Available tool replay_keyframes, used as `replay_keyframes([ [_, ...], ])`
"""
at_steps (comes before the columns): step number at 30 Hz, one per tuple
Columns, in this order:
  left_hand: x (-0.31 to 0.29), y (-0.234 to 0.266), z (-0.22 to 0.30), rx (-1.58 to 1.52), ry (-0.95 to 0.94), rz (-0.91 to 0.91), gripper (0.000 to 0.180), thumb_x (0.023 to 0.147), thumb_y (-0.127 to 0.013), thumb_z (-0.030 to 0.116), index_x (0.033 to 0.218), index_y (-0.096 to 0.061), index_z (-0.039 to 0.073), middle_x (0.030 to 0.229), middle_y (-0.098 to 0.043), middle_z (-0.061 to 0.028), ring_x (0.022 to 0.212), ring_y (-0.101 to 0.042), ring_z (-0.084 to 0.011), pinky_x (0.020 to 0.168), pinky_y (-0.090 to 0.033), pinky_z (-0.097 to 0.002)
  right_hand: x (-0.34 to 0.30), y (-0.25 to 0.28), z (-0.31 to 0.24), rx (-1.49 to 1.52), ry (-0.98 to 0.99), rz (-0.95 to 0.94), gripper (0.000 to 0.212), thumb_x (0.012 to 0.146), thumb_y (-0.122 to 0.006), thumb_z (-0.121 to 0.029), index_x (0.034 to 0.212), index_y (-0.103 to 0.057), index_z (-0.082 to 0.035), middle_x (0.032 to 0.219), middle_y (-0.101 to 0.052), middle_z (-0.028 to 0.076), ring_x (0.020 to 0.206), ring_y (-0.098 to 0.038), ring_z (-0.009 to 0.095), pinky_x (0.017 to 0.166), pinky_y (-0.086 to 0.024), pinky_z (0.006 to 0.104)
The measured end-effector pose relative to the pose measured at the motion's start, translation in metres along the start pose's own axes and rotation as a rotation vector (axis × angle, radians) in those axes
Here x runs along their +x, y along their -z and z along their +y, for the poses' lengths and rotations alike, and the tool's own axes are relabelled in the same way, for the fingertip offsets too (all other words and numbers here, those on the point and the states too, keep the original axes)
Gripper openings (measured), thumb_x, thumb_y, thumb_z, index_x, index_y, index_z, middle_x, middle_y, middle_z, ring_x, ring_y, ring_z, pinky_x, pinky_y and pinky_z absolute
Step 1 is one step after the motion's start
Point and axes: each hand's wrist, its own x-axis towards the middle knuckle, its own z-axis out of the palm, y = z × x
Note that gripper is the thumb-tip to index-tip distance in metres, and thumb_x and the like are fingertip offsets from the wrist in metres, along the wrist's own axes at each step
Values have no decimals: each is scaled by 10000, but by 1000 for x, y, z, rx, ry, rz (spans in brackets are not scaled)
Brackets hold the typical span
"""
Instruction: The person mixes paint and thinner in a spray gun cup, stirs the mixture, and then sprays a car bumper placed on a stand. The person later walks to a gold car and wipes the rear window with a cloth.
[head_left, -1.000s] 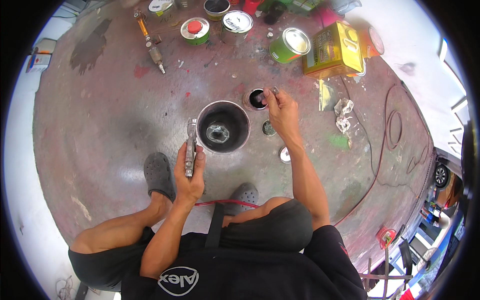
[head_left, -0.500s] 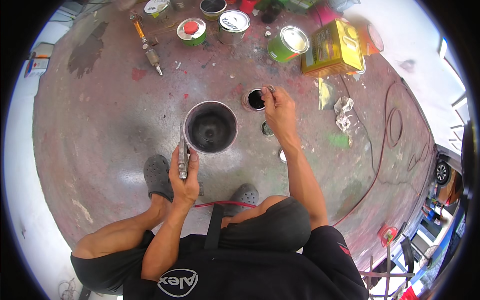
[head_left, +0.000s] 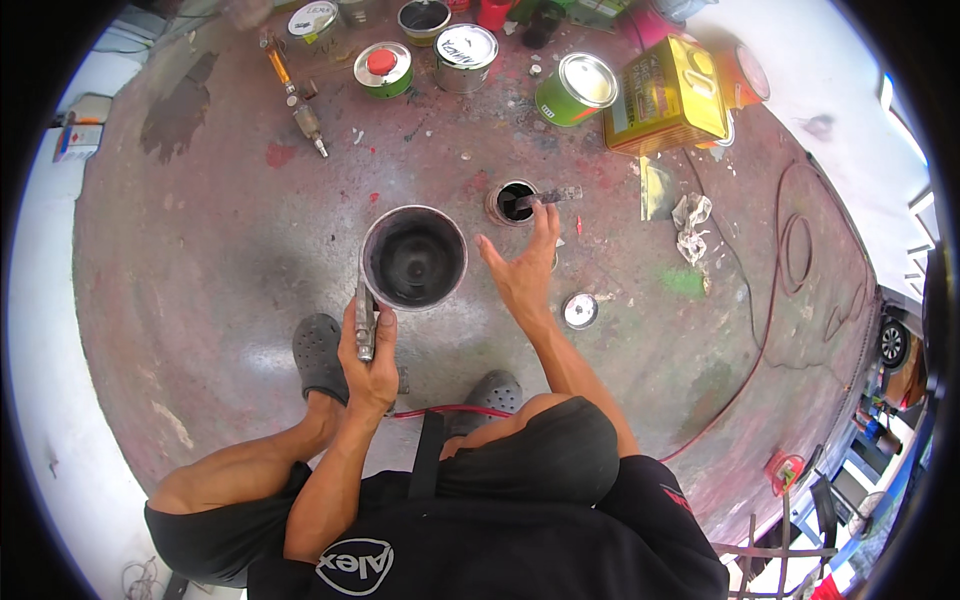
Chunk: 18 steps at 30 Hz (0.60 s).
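My left hand (head_left: pixel 370 350) is closed around the metal handle of a spray gun (head_left: pixel 365 325). The gun's round open cup (head_left: pixel 448 215) faces up, its inside coated dark grey. My right hand (head_left: pixel 522 280) is open, thumb and fingers spread, just on the near side of a small jar (head_left: pixel 494 212) of black contents. A flat, stained stirring stick (head_left: pixel 560 194) leans in that jar with its end sticking out over the right rim. My fingertips are close to the stick; whether they touch it I cannot tell. A round lid (head_left: pixel 580 311) lies on the floor beside my right wrist.
Along the far side stand a green can with a red cap (head_left: pixel 383 70), a white-lidded can (head_left: pixel 465 58), a green can (head_left: pixel 577 90) and a yellow rectangular tin (head_left: pixel 667 100). An air tool (head_left: pixel 300 110) lies far left. Crumpled paper (head_left: pixel 691 225) and a red hose (head_left: pixel 775 290) lie right.
My right hand has released the stick, which now rests in the jar, and has drawn back toward me and left with fingers spread. The left hand still holds the spray gun, almost unmoved.
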Motion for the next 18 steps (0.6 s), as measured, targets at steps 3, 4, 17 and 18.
replay_keyframes([
  [3,0,1,-3,24,-16,-21,169,1122,-650,216,1120,-611,52,719,-523,55,610,-463,-40,554,-351,-238,16,-22,12,67,-45,4,941,836,-947,-269,1596,-435,-55,1400,-615,249,1323,-611,439,1102,-506,491],
  [4,-1,2,-4,35,-24,-27,164,1121,-650,211,1121,-611,52,720,-523,54,611,-465,-41,555,-352,-238,21,-26,16,145,-84,-16,928,839,-943,-254,1595,-442,-59,1402,-621,238,1313,-623,427,1100,-511,485],
  [17,-13,16,-7,-85,40,-112,417,1077,-628,58,1484,-571,-15,963,-653,4,739,-511,-36,633,-385,-215,61,199,-101,297,119,-32,1008,731,-1013,-146,1579,-478,-36,1510,-632,219,1316,-678,348,1109,-554,449],
  [18,-10,17,-3,-104,23,-140,415,1074,-624,51,1481,-574,-14,974,-656,3,744,-511,-38,640,-389,-215,65,215,-108,336,163,-35,1027,719,-1019,-140,1584,-474,-38,1516,-630,218,1316,-679,351,1106,-558,450],
])
